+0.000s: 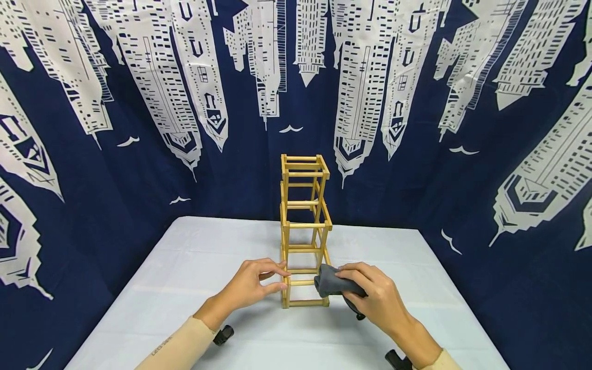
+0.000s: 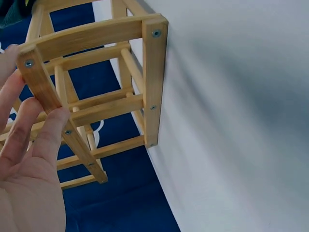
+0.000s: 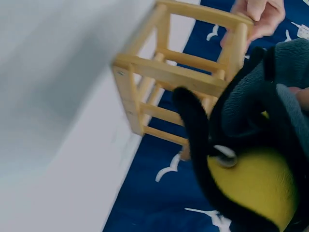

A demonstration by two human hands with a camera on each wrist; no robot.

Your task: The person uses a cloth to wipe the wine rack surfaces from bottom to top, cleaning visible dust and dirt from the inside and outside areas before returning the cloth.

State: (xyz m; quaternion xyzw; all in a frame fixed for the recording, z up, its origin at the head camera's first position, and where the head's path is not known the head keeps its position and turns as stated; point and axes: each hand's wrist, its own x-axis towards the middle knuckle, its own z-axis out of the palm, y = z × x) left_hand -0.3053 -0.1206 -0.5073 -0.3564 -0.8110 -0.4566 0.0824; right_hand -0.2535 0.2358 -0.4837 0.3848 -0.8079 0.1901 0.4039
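Note:
A light wooden rack (image 1: 306,226) of open square frames stands upright on the white table. My left hand (image 1: 256,282) holds its front left post low down, thumb and fingertips against the wood (image 2: 77,140). In my right hand (image 1: 376,295) is a rolled dark grey cloth item (image 1: 334,281), gripped at the front right of the rack's lower frame. The right wrist view shows the item's black trim, a yellow part (image 3: 258,181) and a small grey round piece; its exact kind cannot be told. Most of the right hand is hidden there.
The white table (image 1: 208,246) extends around the rack. Behind it hangs a navy cloth (image 1: 250,180) printed with white buildings and birds. Two small black pieces (image 1: 224,335) show beside the wrists at the lower edge of the head view.

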